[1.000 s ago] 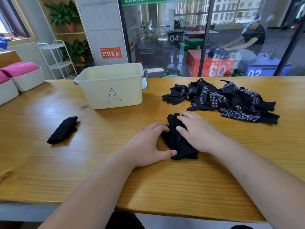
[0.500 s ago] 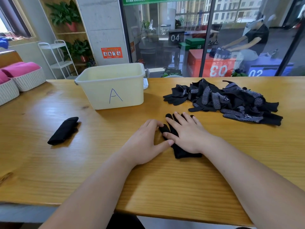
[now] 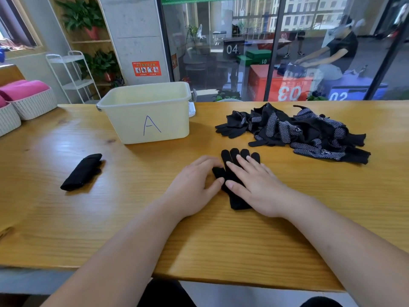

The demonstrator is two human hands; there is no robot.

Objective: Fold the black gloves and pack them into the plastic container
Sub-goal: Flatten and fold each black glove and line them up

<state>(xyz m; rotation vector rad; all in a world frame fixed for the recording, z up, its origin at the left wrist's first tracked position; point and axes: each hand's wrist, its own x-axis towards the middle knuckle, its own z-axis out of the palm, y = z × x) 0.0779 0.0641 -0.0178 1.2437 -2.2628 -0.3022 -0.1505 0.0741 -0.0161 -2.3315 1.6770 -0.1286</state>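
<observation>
A black glove (image 3: pixel 236 201) lies flat on the wooden table (image 3: pixel 199 240), fingers pointing away from me. My right hand (image 3: pixel 254 185) presses flat on it with straight fingers. My left hand (image 3: pixel 194 185) rests beside it, its fingertips touching the glove's thumb at the left edge. A cream plastic container (image 3: pixel 146 111) marked "A" stands behind, to the left. A pile of black dotted gloves (image 3: pixel 294 131) lies at the back right. One folded black glove (image 3: pixel 81 171) sits alone on the left.
Two white woven baskets (image 3: pixel 33 105) with pink cloth stand at the table's far left. A glass wall runs behind the table. A white shelf rack (image 3: pixel 73 78) and potted plants stand beyond the left corner.
The glove went from bunched to spread flat, its fingers now showing past my right hand. Both hands slid slightly away from me over it.
</observation>
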